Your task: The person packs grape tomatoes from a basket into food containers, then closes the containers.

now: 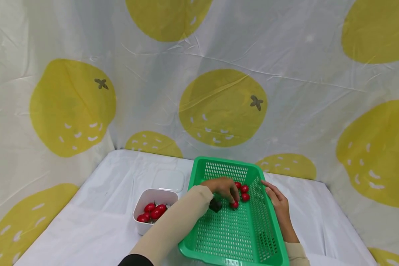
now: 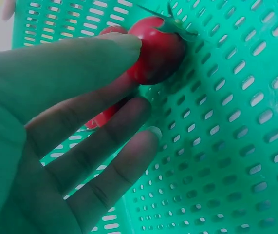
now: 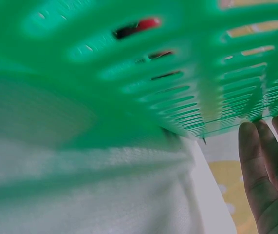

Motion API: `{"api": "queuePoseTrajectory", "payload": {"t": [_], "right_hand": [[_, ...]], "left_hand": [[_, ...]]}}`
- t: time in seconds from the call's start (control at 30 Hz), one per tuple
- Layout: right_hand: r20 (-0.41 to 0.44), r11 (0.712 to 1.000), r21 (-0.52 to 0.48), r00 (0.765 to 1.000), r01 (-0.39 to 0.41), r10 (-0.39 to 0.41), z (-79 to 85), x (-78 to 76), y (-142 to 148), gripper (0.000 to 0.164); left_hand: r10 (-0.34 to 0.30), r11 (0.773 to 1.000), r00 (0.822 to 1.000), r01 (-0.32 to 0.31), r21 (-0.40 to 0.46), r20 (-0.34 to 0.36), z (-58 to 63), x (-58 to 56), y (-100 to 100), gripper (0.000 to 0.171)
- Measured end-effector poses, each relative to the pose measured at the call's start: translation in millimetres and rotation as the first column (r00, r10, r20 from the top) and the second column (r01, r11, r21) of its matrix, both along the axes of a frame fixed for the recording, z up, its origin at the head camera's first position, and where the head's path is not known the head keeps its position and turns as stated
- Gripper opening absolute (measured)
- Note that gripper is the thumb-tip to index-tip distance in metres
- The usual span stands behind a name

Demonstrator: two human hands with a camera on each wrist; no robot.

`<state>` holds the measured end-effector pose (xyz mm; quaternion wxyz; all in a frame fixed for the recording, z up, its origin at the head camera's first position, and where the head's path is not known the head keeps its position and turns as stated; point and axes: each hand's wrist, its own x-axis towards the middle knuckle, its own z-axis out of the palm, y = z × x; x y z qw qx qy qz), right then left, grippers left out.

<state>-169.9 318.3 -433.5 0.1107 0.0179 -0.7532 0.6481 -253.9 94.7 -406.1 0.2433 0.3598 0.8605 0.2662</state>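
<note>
My left hand (image 1: 223,187) reaches down into a green plastic basket (image 1: 231,261). Its thumb and index finger pinch a red cherry tomato (image 2: 159,51) with a green calyx, low over the slotted floor; the other fingers stretch out below it. In the head view this tomato (image 1: 234,204) shows under the fingertips. More cherry tomatoes (image 1: 245,197) lie just beyond, by the basket's right wall. My right hand (image 1: 279,205) rests against the outside of that wall near the rim, its straight fingers (image 3: 252,161) touching the slotted side in the right wrist view.
Left of the basket stands a white square box (image 1: 137,208) holding several red tomatoes (image 1: 157,211), partly hidden by my left forearm. Behind the box a clear lid (image 1: 169,180) lies on the white-covered table (image 1: 96,210). A lemon-print curtain (image 1: 146,92) hangs around the table.
</note>
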Motion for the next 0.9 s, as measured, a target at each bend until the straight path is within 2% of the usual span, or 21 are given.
{"api": "queuePoseTrajectory", "payload": {"t": [0.2, 0.47, 0.9], "right_hand": [[0.003, 1.000, 0.025, 1.000, 0.000, 0.000, -2.2, 1.8, 1.3, 0.042], [0.005, 1.000, 0.003, 1.000, 0.004, -0.004, 0.7, 4.1, -0.7, 0.042], [-0.003, 1.000, 0.003, 1.000, 0.009, -0.009, 2.5, 0.3, -1.3, 0.042]], "left_hand": [[0.007, 1.000, 1.000, -0.007, -0.017, 0.009, -0.6, 5.1, 2.9, 0.015], [0.023, 0.999, 1.000, -0.022, -0.042, 0.016, -1.8, 8.9, 5.1, 0.014], [-0.019, 0.997, 0.998, 0.014, -0.077, -0.065, -2.0, 5.7, 8.8, 0.011]]}}
